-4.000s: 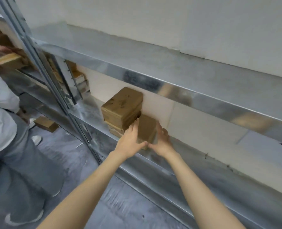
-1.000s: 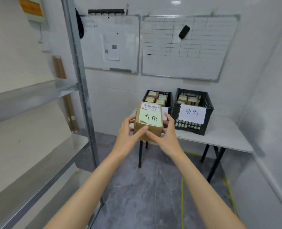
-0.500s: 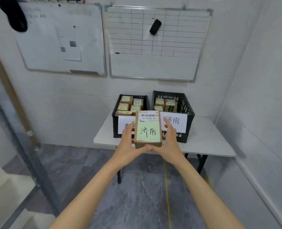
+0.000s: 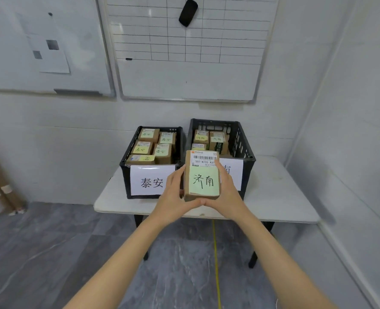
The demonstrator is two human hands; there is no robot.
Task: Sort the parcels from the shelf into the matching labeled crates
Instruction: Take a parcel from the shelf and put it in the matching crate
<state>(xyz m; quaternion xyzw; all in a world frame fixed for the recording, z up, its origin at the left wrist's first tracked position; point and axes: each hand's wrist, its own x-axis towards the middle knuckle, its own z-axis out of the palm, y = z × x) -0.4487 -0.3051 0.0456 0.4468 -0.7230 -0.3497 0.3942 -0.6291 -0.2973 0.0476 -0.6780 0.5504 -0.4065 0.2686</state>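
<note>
I hold a brown cardboard parcel (image 4: 202, 175) upright in front of me, its green note reading 济南 under a barcode label. My left hand (image 4: 173, 197) grips its left side and my right hand (image 4: 225, 194) grips its right side. Behind it on the white table (image 4: 280, 197) stand two black crates. The left crate (image 4: 126, 172) carries a white sign 泰安 and holds several parcels with yellow-green notes. The right crate (image 4: 248, 157) has a sign half hidden by the parcel, showing 南, and holds a few parcels.
Two whiteboards (image 4: 184, 79) hang on the wall above the table, one with a black eraser (image 4: 188, 12). A wall closes in on the right. A brown board (image 4: 2, 188) leans at the far left. Grey floor with a yellow cable (image 4: 215, 259) lies below.
I lifted the parcel from the shelf, turned toward the table and came closer. The crates now appear larger and the shelf frame has left the view.
</note>
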